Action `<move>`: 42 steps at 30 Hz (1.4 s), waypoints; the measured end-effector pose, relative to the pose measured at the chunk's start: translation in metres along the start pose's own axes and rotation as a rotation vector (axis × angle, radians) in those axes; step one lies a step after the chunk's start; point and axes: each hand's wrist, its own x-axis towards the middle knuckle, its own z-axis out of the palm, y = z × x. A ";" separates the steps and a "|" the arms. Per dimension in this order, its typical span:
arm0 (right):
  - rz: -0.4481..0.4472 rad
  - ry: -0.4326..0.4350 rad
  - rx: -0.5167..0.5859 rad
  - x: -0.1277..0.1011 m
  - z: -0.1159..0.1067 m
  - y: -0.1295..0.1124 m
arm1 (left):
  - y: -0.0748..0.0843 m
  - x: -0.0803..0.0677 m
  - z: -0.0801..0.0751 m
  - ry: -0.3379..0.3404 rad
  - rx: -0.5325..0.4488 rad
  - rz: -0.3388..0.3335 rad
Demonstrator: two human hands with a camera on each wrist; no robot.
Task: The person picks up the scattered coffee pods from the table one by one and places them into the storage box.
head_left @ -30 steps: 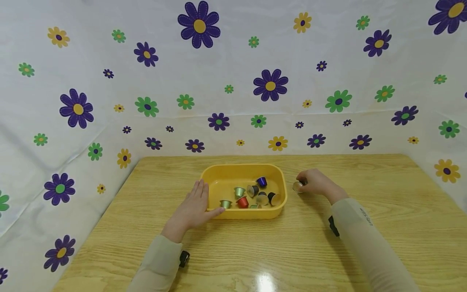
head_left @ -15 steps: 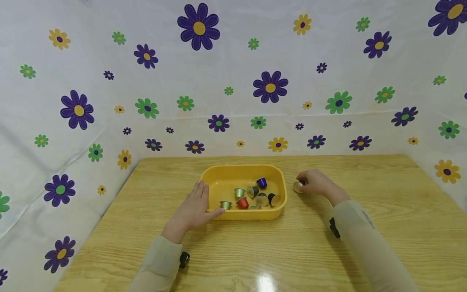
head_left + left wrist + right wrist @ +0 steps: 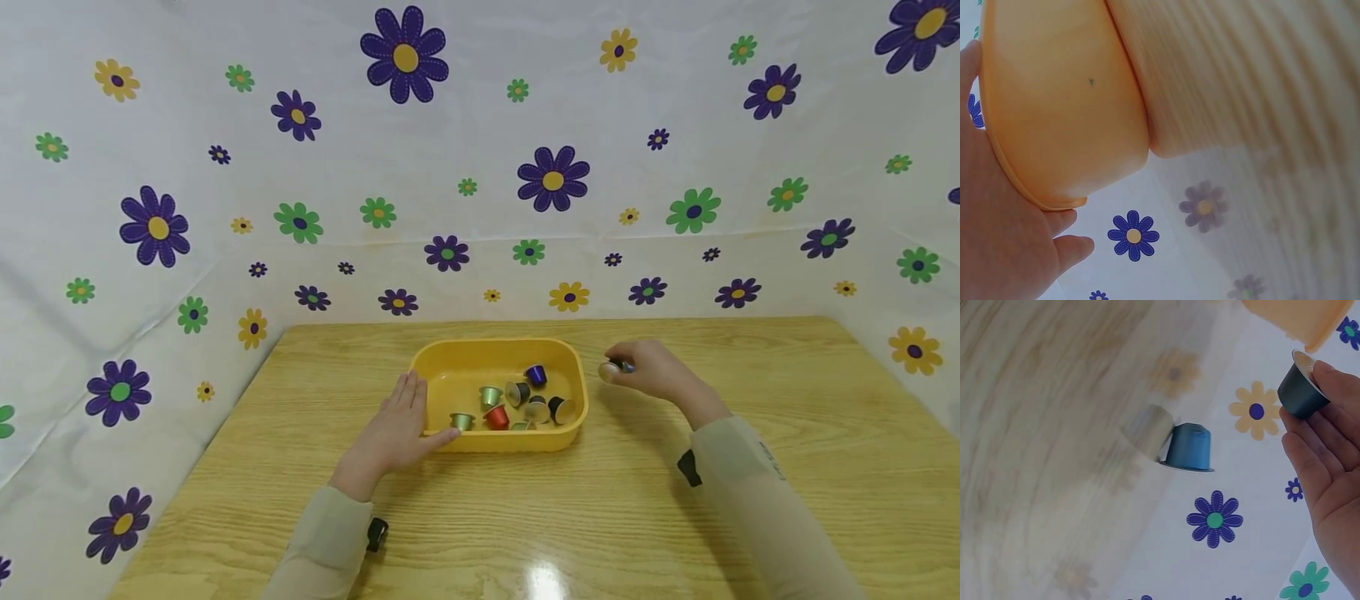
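Observation:
A yellow plastic bin (image 3: 504, 442) holds several coffee capsules, among them a red one (image 3: 496, 417), a blue one (image 3: 536, 376) and a light green one (image 3: 490, 397). My left hand (image 3: 390, 429) rests on the bin's left end with straight fingers, its thumb along the front rim. Just right of the bin, my right hand (image 3: 654, 372) pinches a dark coffee capsule (image 3: 1300, 392) between thumb and fingers, lid toward the thumb. A light blue capsule (image 3: 1190, 447) stands on the table by that hand, mostly hidden behind the fingers in the head view.
The wooden table (image 3: 510, 517) runs back to a white flowered cloth (image 3: 450, 167) behind it and at both sides. Black straps (image 3: 377, 534) sit at the sleeves' ends.
My right hand has raised the dark capsule slightly off the table, and a bit of light blue now shows beside the fingers. The left hand and bin have stayed put.

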 end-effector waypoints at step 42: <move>-0.241 -0.089 -0.091 0.043 0.017 -0.093 | 0.002 0.001 -0.002 -0.010 -0.024 -0.011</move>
